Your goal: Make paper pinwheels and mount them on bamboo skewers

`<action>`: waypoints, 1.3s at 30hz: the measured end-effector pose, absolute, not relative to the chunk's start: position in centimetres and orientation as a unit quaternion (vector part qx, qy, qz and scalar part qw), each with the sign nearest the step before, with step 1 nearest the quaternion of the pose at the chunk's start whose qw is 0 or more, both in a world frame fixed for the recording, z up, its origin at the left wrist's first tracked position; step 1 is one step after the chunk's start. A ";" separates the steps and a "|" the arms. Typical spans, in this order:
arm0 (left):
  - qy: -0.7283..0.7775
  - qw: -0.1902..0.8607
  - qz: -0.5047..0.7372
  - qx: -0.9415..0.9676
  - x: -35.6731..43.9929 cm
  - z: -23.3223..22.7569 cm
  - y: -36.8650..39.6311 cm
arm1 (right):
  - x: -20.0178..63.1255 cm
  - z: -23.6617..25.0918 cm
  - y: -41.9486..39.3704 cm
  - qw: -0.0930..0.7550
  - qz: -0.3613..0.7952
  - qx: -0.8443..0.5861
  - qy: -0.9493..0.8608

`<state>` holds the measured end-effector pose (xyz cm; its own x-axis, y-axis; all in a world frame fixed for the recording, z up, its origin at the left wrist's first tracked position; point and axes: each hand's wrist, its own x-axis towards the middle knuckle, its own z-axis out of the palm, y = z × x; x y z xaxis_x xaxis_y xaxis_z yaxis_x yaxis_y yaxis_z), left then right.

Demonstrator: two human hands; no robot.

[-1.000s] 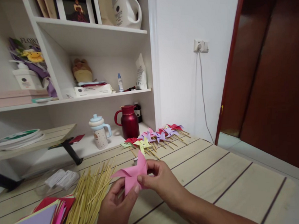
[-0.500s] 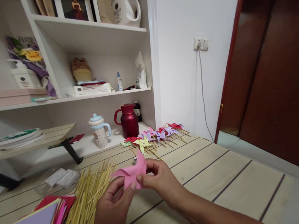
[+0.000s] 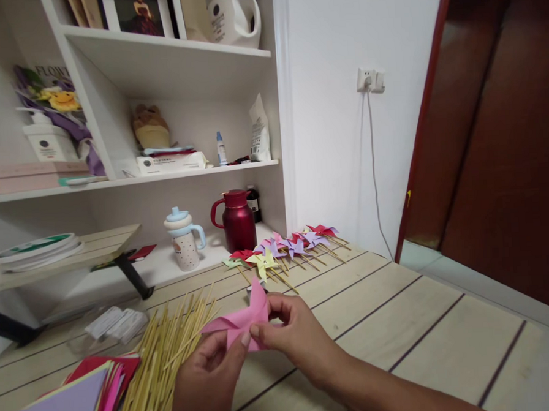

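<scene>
Pink paper pinwheel head (image 3: 244,320) is being held just above the wooden table (image 3: 400,321), low in the middle of the view, with both hands closing on it. The left hand (image 3: 210,380) is coming up from 6 o'clock and is pinching the lower edge of the paper with its thumb and forefinger. The right hand (image 3: 295,339) is reaching in from 4 o'clock, its fingers curling round the folded middle and nipping the paper tight. The pinwheel is looking very light, thin and soft; it is likely creasing or tearing under a hard squeeze, so the safest hold seems to be at the folded centre where the layers are meeting, not on the loose pointed vanes. Just beside the left hand, at 9 o'clock, a loose heap of bamboo sticks (image 3: 172,352) is lying on the table, and at 8 o'clock a stack of coloured paper sheets (image 3: 77,400) is fanning out. Farther off, at 12 o'clock, finished pinwheels on sticks (image 3: 286,251) are lying in a row near the wall. Behind them a dark red jug (image 3: 237,223) and a pale lidded cup (image 3: 183,241) are standing on a white shelf (image 3: 167,269)
</scene>
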<state>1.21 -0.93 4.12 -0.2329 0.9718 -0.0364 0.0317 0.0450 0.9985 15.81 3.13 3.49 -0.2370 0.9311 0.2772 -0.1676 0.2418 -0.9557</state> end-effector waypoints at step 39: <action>0.586 0.445 0.561 0.379 0.6 7.2 -2.1 | 15.6 2.7 3.6 0.527 0.520 -0.339 -0.580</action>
<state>0.56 -2.09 7.21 -0.3176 0.9433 -0.0964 -0.0553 0.0831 0.9950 15.62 3.61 2.67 -0.2135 0.9420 0.2590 -0.1554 0.2290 -0.9610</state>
